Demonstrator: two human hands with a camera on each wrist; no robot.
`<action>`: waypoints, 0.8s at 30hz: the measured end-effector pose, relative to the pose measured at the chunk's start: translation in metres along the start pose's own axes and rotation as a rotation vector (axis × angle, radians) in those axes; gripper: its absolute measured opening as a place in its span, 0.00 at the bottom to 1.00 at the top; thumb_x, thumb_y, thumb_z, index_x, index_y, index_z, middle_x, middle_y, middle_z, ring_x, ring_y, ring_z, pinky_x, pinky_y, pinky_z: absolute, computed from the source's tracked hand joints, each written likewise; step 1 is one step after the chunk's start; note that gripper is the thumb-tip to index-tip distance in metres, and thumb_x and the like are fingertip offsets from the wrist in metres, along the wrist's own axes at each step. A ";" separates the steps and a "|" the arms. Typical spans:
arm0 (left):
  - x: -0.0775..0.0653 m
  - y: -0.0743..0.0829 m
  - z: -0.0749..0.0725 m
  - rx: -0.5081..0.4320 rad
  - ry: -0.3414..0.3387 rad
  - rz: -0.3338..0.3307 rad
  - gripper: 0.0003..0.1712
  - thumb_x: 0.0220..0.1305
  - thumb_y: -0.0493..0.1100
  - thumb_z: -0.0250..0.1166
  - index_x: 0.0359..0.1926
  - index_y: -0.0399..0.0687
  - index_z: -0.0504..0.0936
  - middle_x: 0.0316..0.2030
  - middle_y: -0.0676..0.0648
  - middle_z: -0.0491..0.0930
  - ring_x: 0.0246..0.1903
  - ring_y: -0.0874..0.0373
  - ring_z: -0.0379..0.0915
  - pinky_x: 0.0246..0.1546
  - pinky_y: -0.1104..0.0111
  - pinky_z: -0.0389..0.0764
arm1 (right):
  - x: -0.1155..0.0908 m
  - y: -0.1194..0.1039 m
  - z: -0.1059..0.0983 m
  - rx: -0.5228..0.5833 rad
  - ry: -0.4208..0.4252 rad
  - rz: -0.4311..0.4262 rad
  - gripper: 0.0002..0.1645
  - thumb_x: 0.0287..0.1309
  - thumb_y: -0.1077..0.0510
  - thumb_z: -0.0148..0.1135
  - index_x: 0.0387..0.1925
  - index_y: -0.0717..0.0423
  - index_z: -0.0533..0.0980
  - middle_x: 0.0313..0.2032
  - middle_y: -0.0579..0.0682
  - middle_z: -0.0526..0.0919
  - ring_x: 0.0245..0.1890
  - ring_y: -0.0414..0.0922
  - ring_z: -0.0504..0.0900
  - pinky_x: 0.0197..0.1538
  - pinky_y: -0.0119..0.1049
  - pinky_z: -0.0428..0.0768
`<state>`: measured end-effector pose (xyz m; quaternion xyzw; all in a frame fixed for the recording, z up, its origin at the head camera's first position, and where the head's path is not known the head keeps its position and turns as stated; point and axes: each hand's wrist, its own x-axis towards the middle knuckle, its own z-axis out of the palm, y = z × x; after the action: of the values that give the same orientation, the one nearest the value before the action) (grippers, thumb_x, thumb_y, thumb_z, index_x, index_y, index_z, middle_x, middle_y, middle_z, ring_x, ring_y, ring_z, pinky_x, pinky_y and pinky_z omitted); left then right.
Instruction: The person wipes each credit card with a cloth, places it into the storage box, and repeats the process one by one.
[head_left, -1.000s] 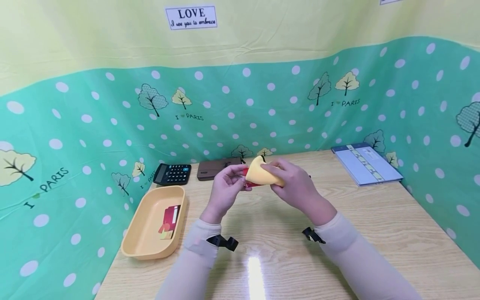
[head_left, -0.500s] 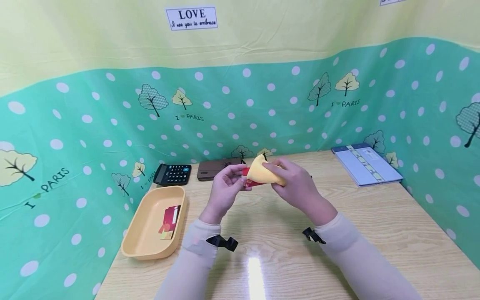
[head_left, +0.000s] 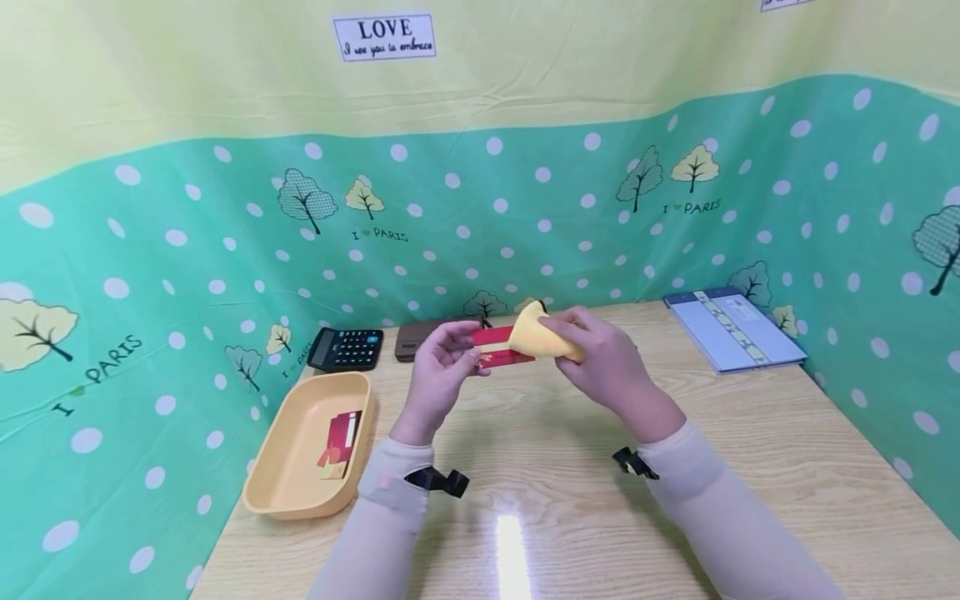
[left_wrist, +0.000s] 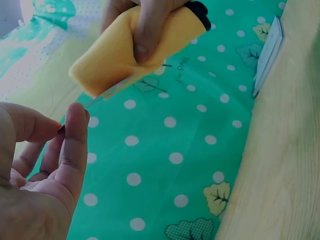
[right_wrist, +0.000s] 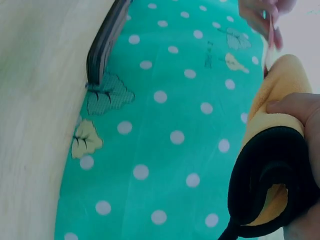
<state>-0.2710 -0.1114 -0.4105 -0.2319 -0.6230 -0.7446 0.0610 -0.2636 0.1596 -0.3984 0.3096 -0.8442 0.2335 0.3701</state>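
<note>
Above the table, my left hand [head_left: 437, 383] pinches the left end of a flat red card [head_left: 493, 337] with a pale band across it. My right hand [head_left: 606, 365] grips a soft yellow cloth [head_left: 537, 335], which lies over the card's right end and hides it. In the left wrist view the card is almost edge-on, a thin line [left_wrist: 93, 102] between the left fingertips and the cloth. Black trim [right_wrist: 250, 165] edges the near end of the cloth in the right wrist view, where it looks rolled or folded.
A peach tray [head_left: 258, 498] at the left holds red and gold cards [head_left: 342, 435]. Along the back are a black calculator [head_left: 347, 348] and a brown case [head_left: 417, 337]. A blue-grey folder [head_left: 735, 329] lies at the back right. A polka-dot curtain [head_left: 517, 221] encloses the wooden table [head_left: 570, 517].
The yellow cloth and my right hand have shifted right along the red card, while my left hand has drawn slightly left. More of the card's red face now shows between them.
</note>
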 end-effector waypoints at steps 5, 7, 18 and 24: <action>0.000 0.000 0.000 0.071 -0.007 -0.024 0.15 0.70 0.22 0.59 0.55 0.30 0.81 0.53 0.37 0.80 0.35 0.55 0.79 0.37 0.61 0.92 | 0.001 0.011 -0.014 -0.009 0.027 0.028 0.35 0.45 0.71 0.76 0.59 0.53 0.85 0.46 0.54 0.83 0.33 0.53 0.84 0.30 0.47 0.87; 0.000 -0.001 0.000 0.088 -0.003 -0.028 0.16 0.70 0.22 0.58 0.55 0.31 0.83 0.55 0.37 0.81 0.34 0.54 0.79 0.38 0.61 0.93 | 0.001 0.014 -0.019 -0.005 0.040 0.044 0.36 0.45 0.72 0.76 0.60 0.53 0.84 0.46 0.55 0.83 0.32 0.53 0.84 0.31 0.47 0.87; 0.000 0.000 -0.002 0.093 0.011 0.015 0.23 0.66 0.19 0.56 0.57 0.35 0.85 0.54 0.37 0.81 0.39 0.53 0.82 0.40 0.60 0.92 | 0.002 0.022 -0.029 0.019 0.082 0.069 0.37 0.46 0.72 0.74 0.61 0.53 0.83 0.46 0.54 0.83 0.32 0.52 0.83 0.31 0.45 0.84; 0.000 -0.002 -0.003 0.123 -0.011 0.032 0.19 0.67 0.29 0.71 0.58 0.36 0.84 0.52 0.38 0.82 0.44 0.50 0.81 0.44 0.62 0.91 | 0.002 0.023 -0.029 0.030 0.096 0.067 0.37 0.46 0.73 0.74 0.61 0.52 0.84 0.47 0.55 0.83 0.33 0.52 0.83 0.31 0.44 0.83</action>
<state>-0.2728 -0.1143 -0.4123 -0.2416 -0.6642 -0.7025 0.0836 -0.2668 0.1932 -0.3831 0.2753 -0.8319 0.2726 0.3974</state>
